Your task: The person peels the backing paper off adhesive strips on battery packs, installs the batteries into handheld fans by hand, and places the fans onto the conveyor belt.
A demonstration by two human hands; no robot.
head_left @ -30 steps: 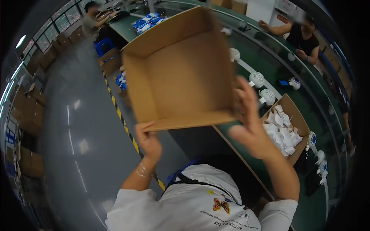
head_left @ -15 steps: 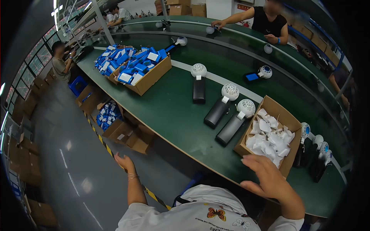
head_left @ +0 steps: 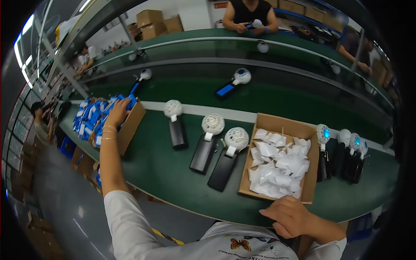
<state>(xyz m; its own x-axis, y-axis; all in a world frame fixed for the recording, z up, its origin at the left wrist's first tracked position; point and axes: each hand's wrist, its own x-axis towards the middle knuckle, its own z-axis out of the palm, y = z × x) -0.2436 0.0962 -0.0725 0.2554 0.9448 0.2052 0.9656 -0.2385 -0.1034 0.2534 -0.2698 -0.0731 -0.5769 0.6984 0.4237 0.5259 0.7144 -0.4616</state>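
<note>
Nearest: right hand (head_left: 291,216) rests on the near edge of the green table (head_left: 173,173), fingers curled loosely, holding nothing, just in front of the open cardboard box (head_left: 277,123) that's full of white folded paper bits (head_left: 279,164), piled loose to abt the rim. Left of that box, three handheld fans w/ white round heads and black handles lie flat on the table: one (head_left: 225,158) just beside the box, a 2nd (head_left: 206,143) next to it, a 3rd (head_left: 174,123) a bit further left and apart. Right of the box, a cluster of more fans (head_left: 342,154) lies close together, one w/ a blue-lit centre. Further out on the left, left hand (head_left: 118,112) is stretched fwd w/ bracelets at the wrist, fingers down in the other cardboard box (head_left: 132,125), which is heaped w/ small blue-and-white packs (head_left: 89,121); hand touches the packs at the box's right end, but can't tell if it's actually gripping one. Beyond, across a white stripe, a fan w/ a blue handle (head_left: 232,84) lies alone on the far lane. Farthest: another person (head_left: 249,11) in a black top on the opp. side, hands together around a small white item, and stacked cartons (head_left: 156,21) by the back wall.
</note>
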